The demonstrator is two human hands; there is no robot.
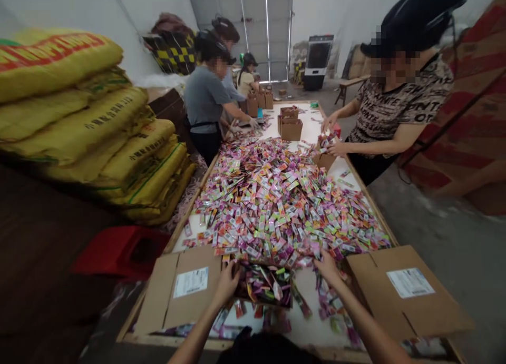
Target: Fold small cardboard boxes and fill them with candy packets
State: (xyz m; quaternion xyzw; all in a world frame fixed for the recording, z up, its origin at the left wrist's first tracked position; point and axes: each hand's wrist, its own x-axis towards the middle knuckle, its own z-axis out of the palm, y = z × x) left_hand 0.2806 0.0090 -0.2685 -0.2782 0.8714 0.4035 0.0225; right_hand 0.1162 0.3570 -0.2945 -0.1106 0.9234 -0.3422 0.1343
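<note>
My left hand [228, 282] is at the left edge of a small open cardboard box [291, 293], its fingers curled on the rim. Inside the box lie many small, colourful plastic packets [272, 285]. To the right of the box, my right hand [328, 266] is at the near edge of a large heap of the same packets [269, 200]. Its fingers close on a few pinkish packets [312, 251], partly blurred. Flattened-looking cartons with white labels lie on both sides, a left carton [162, 285] and a right carton [407, 311].
The heap covers a white table [340, 169] with a wooden rim. A person [395, 111] at the right handles packets over a box; other people [205, 95] work at the far left. Yellow sacks [87, 121] and a red plastic container [118, 251] stand left. Small boxes [290, 128] stand further back.
</note>
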